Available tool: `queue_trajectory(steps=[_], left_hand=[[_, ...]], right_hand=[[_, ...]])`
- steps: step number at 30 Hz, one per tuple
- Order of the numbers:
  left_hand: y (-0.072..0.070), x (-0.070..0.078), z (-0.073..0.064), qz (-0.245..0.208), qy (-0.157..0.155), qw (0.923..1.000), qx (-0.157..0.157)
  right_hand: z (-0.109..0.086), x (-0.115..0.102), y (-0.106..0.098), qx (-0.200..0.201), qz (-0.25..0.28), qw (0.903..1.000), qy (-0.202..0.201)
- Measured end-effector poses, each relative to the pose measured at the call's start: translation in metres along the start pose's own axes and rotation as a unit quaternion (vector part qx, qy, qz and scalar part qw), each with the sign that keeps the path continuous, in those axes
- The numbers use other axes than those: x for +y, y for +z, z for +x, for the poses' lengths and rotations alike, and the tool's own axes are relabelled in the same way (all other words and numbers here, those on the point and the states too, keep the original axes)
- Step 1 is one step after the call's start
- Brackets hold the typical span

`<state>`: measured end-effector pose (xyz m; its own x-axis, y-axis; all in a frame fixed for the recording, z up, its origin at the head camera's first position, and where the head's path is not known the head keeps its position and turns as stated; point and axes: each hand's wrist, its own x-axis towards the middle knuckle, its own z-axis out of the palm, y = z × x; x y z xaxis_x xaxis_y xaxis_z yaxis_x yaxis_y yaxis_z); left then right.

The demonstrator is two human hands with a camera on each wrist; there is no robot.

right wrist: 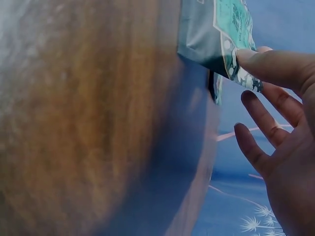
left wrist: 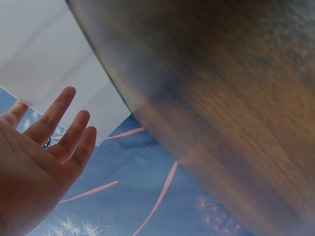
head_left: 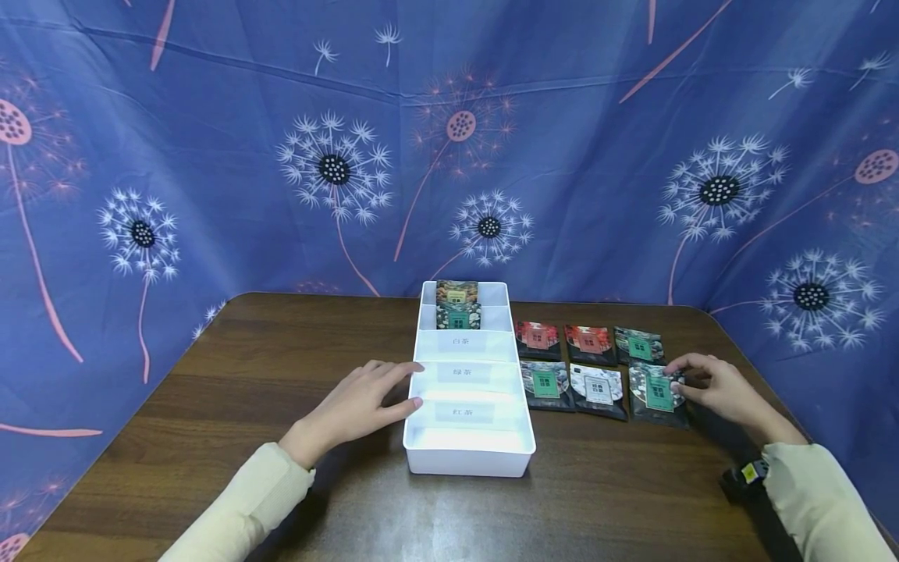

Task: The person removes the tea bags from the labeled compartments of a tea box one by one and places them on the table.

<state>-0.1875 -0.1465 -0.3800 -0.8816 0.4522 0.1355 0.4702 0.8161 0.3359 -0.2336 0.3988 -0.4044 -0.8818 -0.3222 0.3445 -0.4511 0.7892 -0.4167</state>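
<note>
- Pinching a dark green foil sachet with a teal label (head_left: 646, 400) between thumb and forefinger, the right hand (head_left: 726, 392) has its other fingers apart from one another
- That sachet is at the near right end of two rows on the dark brown wooden bench (head_left: 597, 499); whether it is fully off the surface, I cannot tell
- Loosely extended, the fingers of the left hand (head_left: 358, 402) touch the left rim of a long white plastic box with crosswise compartments (head_left: 469, 464) and grip nothing
- The two farthest compartments hold a brown-and-orange sachet with a yellow label (head_left: 456, 292) and a dark sachet with a green label (head_left: 459, 317)
- Right of the box, the far row has a left red sachet (head_left: 538, 340), a right red sachet (head_left: 590, 343) and a green-labelled dark sachet (head_left: 639, 344)
- Nearer lie a teal-labelled dark sachet (head_left: 545, 384) and a black-and-white sachet (head_left: 598, 389), left of the pinched one
</note>
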Motion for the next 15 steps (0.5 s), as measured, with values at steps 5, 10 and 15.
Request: queue_trajectory(steps=[5, 10, 15], left_hand=[[-0.0002, 0.0001, 0.0, 0.002, -0.002, 1.0, -0.002], [-0.0003, 0.0, -0.0002, 0.001, -0.004, 1.0, -0.005], [-0.0002, 0.0002, 0.0, -0.001, -0.005, 1.0, -0.006]], right_hand=[[-0.001, 0.0024, 0.0044, 0.004, -0.016, 0.9998, -0.008], [-0.0007, 0.0059, 0.008, 0.001, -0.033, 0.9993, -0.016], [0.0006, 0.0069, 0.0101, -0.003, -0.034, 0.9988, -0.036]])
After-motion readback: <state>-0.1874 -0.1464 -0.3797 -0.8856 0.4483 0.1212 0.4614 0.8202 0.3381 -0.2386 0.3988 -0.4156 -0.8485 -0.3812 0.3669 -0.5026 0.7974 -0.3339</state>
